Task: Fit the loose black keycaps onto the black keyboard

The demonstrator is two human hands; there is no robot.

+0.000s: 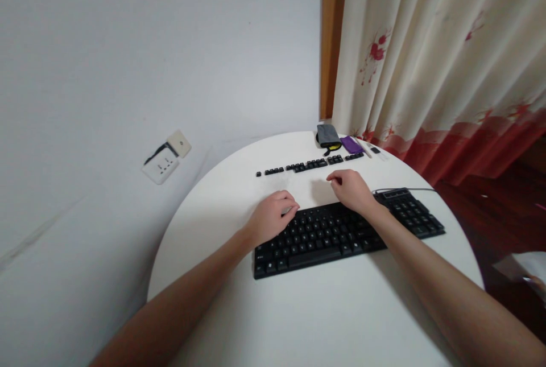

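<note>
A black keyboard (318,236) lies slightly angled on a round white table (273,321). The upper left corner of the keyboard is under my left hand (273,216), whose fingers are curled with the tips together. Anything between those tips is too small to make out. Just beyond the keyboard's back edge, my right hand (350,189) hovers with thumb and forefinger pinched and pointing left; what they hold, if anything, cannot be told. Behind both hands, loose black keycaps (310,165) stand in a row, with a single keycap (258,174) at its left end.
At the back of the table sit a grey cloth (327,136), a purple cloth (351,144) and a small black item (375,151). The keyboard's cable (412,189) runs off to the right. A wall with a socket (161,165) borders the left; a curtain (426,71) hangs at the right.
</note>
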